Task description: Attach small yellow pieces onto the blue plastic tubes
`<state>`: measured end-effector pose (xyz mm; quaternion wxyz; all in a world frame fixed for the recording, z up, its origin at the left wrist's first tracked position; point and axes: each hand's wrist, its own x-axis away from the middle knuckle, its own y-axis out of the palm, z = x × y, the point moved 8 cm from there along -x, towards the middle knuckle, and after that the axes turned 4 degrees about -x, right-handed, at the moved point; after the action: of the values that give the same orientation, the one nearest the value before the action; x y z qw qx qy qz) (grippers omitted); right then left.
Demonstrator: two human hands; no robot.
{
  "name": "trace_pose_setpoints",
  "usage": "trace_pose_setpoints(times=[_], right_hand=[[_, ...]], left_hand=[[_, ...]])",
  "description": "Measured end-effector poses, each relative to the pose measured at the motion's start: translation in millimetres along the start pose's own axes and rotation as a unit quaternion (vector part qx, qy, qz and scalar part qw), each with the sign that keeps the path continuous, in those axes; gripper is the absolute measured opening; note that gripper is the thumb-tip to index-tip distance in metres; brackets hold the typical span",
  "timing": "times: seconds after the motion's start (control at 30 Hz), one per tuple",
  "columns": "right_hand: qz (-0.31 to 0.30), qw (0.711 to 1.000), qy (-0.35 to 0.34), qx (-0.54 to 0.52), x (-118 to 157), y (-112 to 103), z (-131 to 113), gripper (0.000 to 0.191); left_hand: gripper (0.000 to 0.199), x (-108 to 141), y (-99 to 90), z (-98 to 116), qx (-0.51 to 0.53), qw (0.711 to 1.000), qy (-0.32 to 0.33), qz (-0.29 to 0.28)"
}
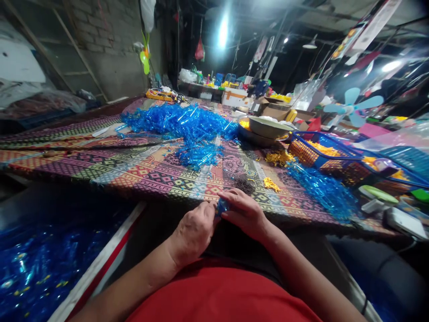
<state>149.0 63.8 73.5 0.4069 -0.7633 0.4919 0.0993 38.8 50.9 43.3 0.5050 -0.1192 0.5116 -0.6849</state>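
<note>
Red shirt [221, 299], left hand [193, 233], right hand [244, 214], fingers [234, 201] curled shut on a glossy blue plastic scrap [222, 207] (translucent, ridged).

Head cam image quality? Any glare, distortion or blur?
Head view: the overhead lamp flares hard at top; wide-angle curve bends the woven mat toward the frame edges; the lower corners fall dim, while the left hand, right hand and blue plastic piece look reasonably sharp.

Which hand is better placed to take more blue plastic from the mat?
Right, probably: the right hand sits further forward, nearer the patterned mat and the blue plastic heap, while the left hand sits lower and further back. Both hold a small blue piece.
</note>
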Motion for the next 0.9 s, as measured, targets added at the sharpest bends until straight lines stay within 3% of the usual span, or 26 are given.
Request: trace_pose_setpoints(times=[0.1, 0.43, 0.57, 0.67, 0.73, 0.8, 0.9], right_hand=[[-0.008, 0.999, -0.018, 0.029, 0, 0, -6, 0.039], [0.012, 0.996, 0.06, 0.066, 3, 9, 3, 0.02], [0.032, 0.992, 0.123, -0.025, 6, 9, 22, 0.022], [0.087, 0.969, 0.188, -0.137, 11, -1, 36, 0.026], [0.12, 0.953, 0.212, -0.179, 15, -5, 41, 0.028], [0.143, 0.943, 0.218, -0.205, 19, -5, 44, 0.03], [0.17, 0.936, 0.217, -0.22, 22, -2, 46, 0.033]], left_hand=[[0.029, 1, 3.9, 6, -0.059, 0.997, 0.045, -0.019], [0.023, -3, 11.8, -4, 0.081, 0.992, 0.07, -0.071], [0.027, -4, 11.3, -14, 0.02, 0.997, 0.043, -0.056], [0.029, -3, 0.6, -26, -0.035, 0.998, 0.02, -0.042], [0.026, -1, -8.8, -31, -0.019, 1.0, 0.017, -0.019], [0.023, 2, -20.5, -37, 0.051, 0.998, -0.007, 0.045], [0.028, 10, -27.0, -55, 0.199, 0.962, -0.113, 0.146]])
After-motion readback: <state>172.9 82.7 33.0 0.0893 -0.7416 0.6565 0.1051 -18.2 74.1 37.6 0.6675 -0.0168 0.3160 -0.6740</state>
